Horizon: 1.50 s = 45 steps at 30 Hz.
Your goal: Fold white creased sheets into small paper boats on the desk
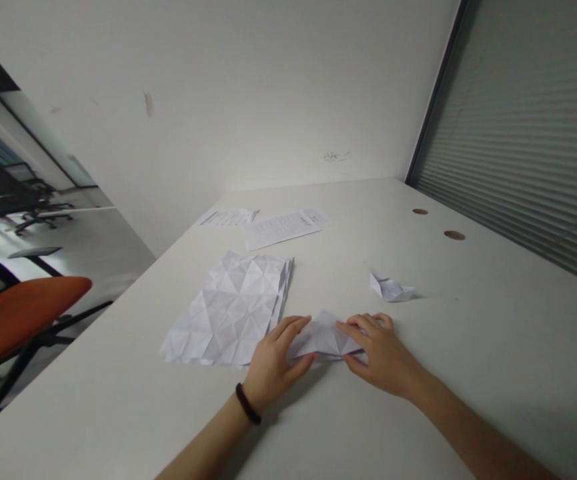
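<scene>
Nearest the camera, two bare forearms are seen extending over a white table (418, 427). A dark band (247, 404) is worn on the left wrist.

The left hand (275, 363) is laid flat on the table surface, fingers extended forward, with the thumb and fingertips pressed against the left edge of a small folded paper piece (324, 337). The right hand (381, 353) is placed at the opposite side, its fingers curled over the right edge of the same piece and the thumb tucked beneath the near edge. The folded paper piece is thus held between both hands, low against the table, near the front centre of the surface. Neither hand is closed into a fist; both are pinching lightly on the paper.

Just beside the left hand, to its left and slightly beyond, a stack of creased white sheets (231, 310) is lying flat, marked throughout by a triangular fold pattern.

Further out, to the right of the hands and apart from them, a small finished folded paper shape (391, 288) is resting on the table.

Beyond these, two printed sheets (283, 228) are lying near the wall. Two round cable holes (454, 235) are noted at the right rear of the table.

An orange chair (15, 317) is standing off the left edge.
</scene>
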Tool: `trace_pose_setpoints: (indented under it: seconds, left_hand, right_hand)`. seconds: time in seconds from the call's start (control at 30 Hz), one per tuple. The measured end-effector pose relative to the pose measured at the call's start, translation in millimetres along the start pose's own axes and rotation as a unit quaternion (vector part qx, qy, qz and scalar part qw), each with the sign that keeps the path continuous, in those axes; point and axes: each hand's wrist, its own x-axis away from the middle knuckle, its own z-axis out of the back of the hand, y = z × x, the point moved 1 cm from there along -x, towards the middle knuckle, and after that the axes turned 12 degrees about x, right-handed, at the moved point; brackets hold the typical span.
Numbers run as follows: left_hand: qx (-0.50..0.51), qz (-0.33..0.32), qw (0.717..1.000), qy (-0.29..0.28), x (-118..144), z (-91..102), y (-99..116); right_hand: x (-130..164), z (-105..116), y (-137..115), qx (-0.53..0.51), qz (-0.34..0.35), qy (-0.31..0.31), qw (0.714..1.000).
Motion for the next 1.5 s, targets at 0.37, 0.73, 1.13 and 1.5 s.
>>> trace_pose_setpoints:
  seconds: [0.37,0.73,1.13,1.5]
  left_hand:
    - [0.26,0.05,0.943,0.203,5.2,-17.4,4.3]
    - [0.103,0.016,0.994,-0.025,9.8,-26.8,-5.8]
    - [-0.095,-0.04,0.971,-0.216,3.1,-11.8,-3.2]
    - [-0.072,-0.023,0.99,-0.12,1.1,-18.0,-3.9]
  right_hand:
    - [-1.3,-12.5,-5.7,-0.141,-0.031,0.041,0.989]
    - [-3.8,-21.3,0.6,-0.314,-0.135,0.102,0.934]
    - [-2.2,-8.7,0.6,-0.149,0.056,0.025,0.987]
    - [2.1,-2.6,-5.6,-0.133,0.126,-0.013,0.983]
